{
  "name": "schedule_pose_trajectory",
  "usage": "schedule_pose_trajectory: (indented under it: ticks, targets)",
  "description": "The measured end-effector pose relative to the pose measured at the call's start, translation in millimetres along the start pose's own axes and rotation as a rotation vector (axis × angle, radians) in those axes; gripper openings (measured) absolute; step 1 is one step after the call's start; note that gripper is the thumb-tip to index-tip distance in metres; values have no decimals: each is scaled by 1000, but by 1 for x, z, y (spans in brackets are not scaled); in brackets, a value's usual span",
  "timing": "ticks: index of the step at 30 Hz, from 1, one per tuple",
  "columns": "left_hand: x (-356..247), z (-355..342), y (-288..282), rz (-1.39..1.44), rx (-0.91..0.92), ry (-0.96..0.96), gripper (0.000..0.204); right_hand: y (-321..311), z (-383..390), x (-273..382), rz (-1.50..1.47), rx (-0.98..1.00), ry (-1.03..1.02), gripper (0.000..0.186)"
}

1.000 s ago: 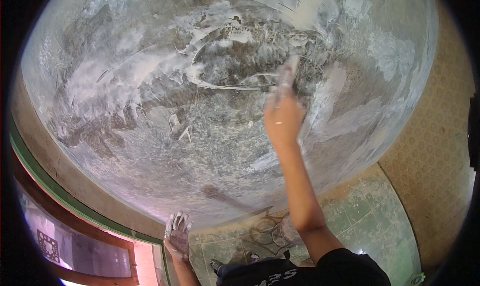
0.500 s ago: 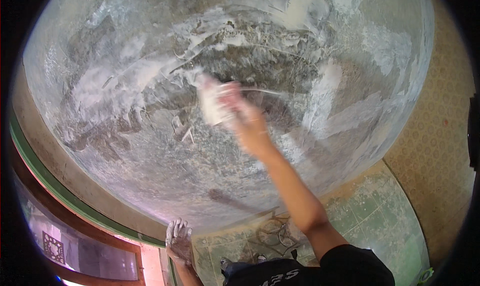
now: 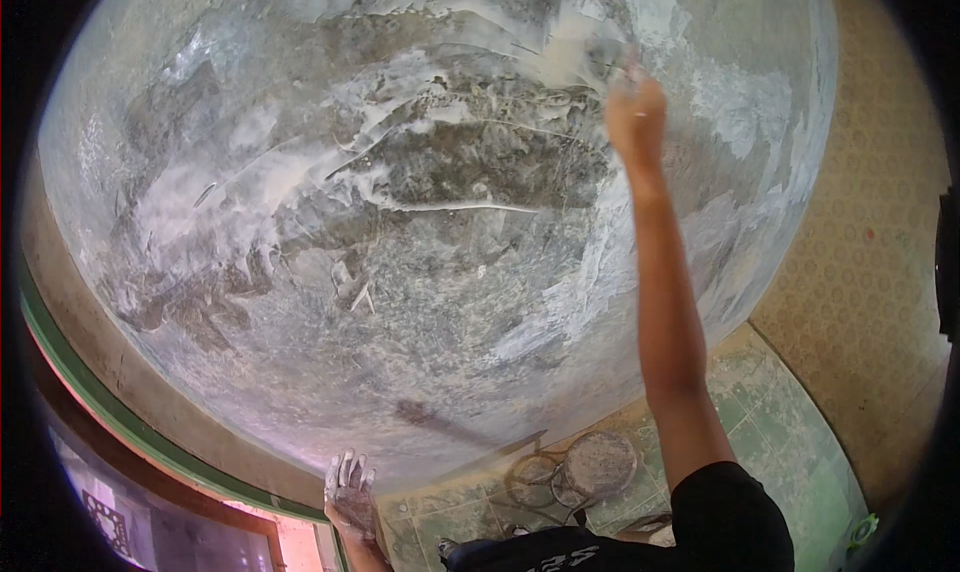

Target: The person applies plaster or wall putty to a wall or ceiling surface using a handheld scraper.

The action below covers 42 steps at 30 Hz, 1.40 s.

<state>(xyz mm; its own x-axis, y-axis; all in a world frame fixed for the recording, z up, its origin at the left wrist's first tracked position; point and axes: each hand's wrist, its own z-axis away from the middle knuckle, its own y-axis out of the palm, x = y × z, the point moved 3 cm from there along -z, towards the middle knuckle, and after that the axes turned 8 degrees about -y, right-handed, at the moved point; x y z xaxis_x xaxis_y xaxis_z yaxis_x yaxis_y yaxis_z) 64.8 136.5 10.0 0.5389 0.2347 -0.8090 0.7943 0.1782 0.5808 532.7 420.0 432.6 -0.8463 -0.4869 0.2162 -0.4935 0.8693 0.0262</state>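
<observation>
The right grip (image 3: 637,117), between one and two o'clock from the middle of the view, appears clenched on a thin tool (image 3: 631,56). The tool pokes out at the twelve o'clock side of the knuckles, up against or just off the wall (image 3: 420,282); motion blur hides its exact kind and whether it touches. From this grip, a thick cream smear (image 3: 578,54) lies close by between ten and eleven o'clock, a dark bare patch (image 3: 470,162) spreads toward between eight and nine, and a raised pale ridge (image 3: 460,208) runs along the patch's lower edge at eight.

The left grip (image 3: 350,497), at seven o'clock, is released: its fingers point up, slightly parted and coated white, near the wall's lower edge. Whether it touches the wall cannot be told. From it, a round grey seat-like disc (image 3: 600,464) lies just short of three o'clock, well apart, above the dusty green floor tiles (image 3: 760,442).

As for writing, pale slanted lettering (image 3: 568,559) shows on the black shirt (image 3: 735,517), between five and six o'clock, partly cut off by the lower edge and too fragmentary to make out as a whole. A patterned tan surface (image 3: 870,222) fills three o'clock.
</observation>
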Motion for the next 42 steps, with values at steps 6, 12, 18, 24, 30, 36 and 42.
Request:
schedule_pose_trajectory:
  ticks: [6,12,18,24,30,36,42]
  targets:
    - [12,-16,2,27,76,-31,84,27,26,151,-195,396,99,38]
    - [3,-27,30,22,109,-36,80,-4,43,193,-431,971,-6,43]
    - [2,-29,22,-9,129,-35,80,-30,-40,-29,-187,-8,110,34]
    - [-2,-20,7,7,91,35,85,6,-89,-10,-76,-46,-60,28]
    - [1,-14,8,38,39,68,86,31,-93,137,-112,-72,-182,28]
    - [5,-1,2,123,-36,90,81,74,-98,268,-291,11,-499,22]
    - [10,26,-12,156,-118,151,74,103,-37,421,-306,254,-821,12]
